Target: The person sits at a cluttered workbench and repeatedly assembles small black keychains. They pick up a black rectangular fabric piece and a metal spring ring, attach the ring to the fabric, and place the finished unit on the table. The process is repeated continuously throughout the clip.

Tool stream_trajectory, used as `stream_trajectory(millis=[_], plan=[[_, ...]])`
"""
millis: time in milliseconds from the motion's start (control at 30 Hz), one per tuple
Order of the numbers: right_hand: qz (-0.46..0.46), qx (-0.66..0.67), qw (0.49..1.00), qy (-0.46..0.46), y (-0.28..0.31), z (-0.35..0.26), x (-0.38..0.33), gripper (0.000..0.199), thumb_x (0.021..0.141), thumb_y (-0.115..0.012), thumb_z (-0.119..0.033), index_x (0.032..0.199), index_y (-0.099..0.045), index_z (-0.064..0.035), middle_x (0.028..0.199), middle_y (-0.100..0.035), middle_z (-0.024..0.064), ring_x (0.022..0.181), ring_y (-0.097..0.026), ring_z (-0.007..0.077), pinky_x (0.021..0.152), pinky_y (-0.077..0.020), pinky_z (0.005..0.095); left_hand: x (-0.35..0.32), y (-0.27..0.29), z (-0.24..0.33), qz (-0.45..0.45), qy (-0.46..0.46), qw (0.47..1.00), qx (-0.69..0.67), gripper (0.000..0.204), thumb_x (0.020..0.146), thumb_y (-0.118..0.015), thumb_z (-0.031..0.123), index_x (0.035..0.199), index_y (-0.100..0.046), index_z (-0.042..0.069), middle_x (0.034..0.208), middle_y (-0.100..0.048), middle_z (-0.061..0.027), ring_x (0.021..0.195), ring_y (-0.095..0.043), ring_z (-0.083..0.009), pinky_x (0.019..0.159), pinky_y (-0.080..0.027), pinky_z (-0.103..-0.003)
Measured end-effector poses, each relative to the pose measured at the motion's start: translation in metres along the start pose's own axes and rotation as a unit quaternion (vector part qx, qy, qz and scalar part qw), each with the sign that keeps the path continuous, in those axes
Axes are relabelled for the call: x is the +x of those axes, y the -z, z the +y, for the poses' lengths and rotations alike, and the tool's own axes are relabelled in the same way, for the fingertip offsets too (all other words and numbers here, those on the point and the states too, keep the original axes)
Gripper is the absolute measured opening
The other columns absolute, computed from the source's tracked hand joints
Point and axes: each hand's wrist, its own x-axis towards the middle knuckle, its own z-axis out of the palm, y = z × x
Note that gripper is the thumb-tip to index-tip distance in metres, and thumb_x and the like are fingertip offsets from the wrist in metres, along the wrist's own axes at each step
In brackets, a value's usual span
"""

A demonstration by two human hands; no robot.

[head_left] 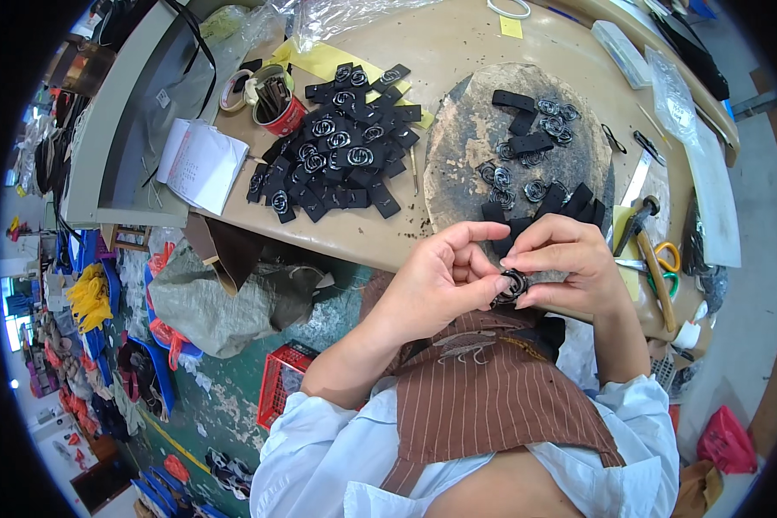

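Note:
Between my two hands, just in front of the table's near edge, is a small dark metal ring-shaped ornament (511, 287). My left hand (449, 276) pinches its left side between thumb and a curled finger, the index finger stretched above. On its other side, the fingertips of my right hand (565, 263) close on it. Behind my hands, a round worn block (457, 147) bears loose ornaments (554, 125) and folded black strips (531, 142). To the left lies a large pile of black strips (337, 155), many with a ring ornament attached.
A hammer (652, 259) and scissors with orange handles (667, 256) lie right of my hands. A red tin (281, 112) and an open notebook (203, 164) stand left of the pile. A red crate (276, 380) sits on the floor at left.

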Motion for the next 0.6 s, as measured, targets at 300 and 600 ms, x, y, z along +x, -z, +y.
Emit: stream_trajectory(millis=[300, 600], plan=[[0.071, -0.004, 0.995, 0.075, -0.015, 0.011, -0.012, 0.029, 0.064, -0.079, -0.009, 0.091, -0.070, -0.0042, 0.086, -0.064, 0.0085, 0.074, -0.064, 0.0195, 0.064, -0.0518, 0.0277, 0.001, -0.003, -0.001, 0.001, 0.024, 1.000, 0.016, 0.047, 0.080, -0.064, 0.002, 0.121, -0.045, -0.005, 0.078, -0.061, -0.0021, 0.068, -0.058, -0.0059, 0.062, -0.048, -0.020], [0.164, -0.011, 0.982, 0.092, -0.036, 0.021, -0.031, 0.022, 0.065, -0.077, -0.002, 0.085, -0.069, -0.0037, 0.083, -0.064, 0.0085, 0.070, -0.063, 0.0174, 0.057, -0.0504, 0.0259, 0.002, -0.005, -0.014, -0.005, 0.039, 0.999, 0.020, 0.047, 0.081, -0.066, 0.003, 0.123, -0.046, -0.002, 0.078, -0.061, -0.0018, 0.066, -0.059, -0.0059, 0.061, -0.050, -0.019]])
